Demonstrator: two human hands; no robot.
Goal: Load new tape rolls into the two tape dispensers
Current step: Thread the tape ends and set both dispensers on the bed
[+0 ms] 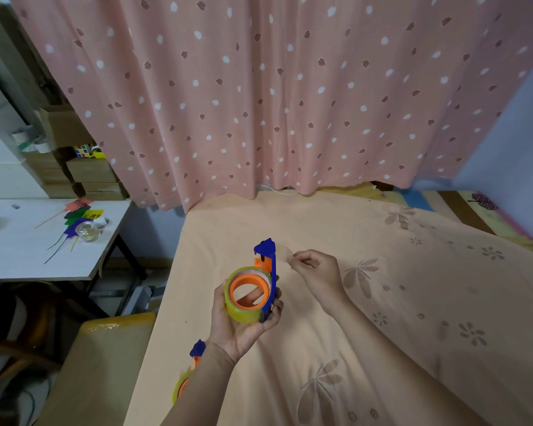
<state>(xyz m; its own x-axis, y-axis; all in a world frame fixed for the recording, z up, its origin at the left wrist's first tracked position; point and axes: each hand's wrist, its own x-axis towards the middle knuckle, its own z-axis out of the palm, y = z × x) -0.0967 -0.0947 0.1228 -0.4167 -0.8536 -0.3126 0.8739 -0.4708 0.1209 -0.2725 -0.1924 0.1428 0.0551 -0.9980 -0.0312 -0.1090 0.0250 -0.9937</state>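
My left hand [243,325] holds a blue and orange tape dispenser [268,265] upright above the bed, with a yellowish clear tape roll [245,313] sitting on its orange hub. To its right, my right hand [314,267] pinches the loose end of the clear tape [285,253], drawn out just beside the blue cutter head. A second blue and orange dispenser [194,358] with a roll on it lies on the bed at the lower left, partly hidden behind my left forearm.
The bed is covered by a peach floral sheet [413,302], with a pink dotted curtain [274,103] behind it. A white table [28,247] at the left carries a clear tape roll [88,231] and coloured tags. Cardboard boxes [90,173] are stacked beyond it.
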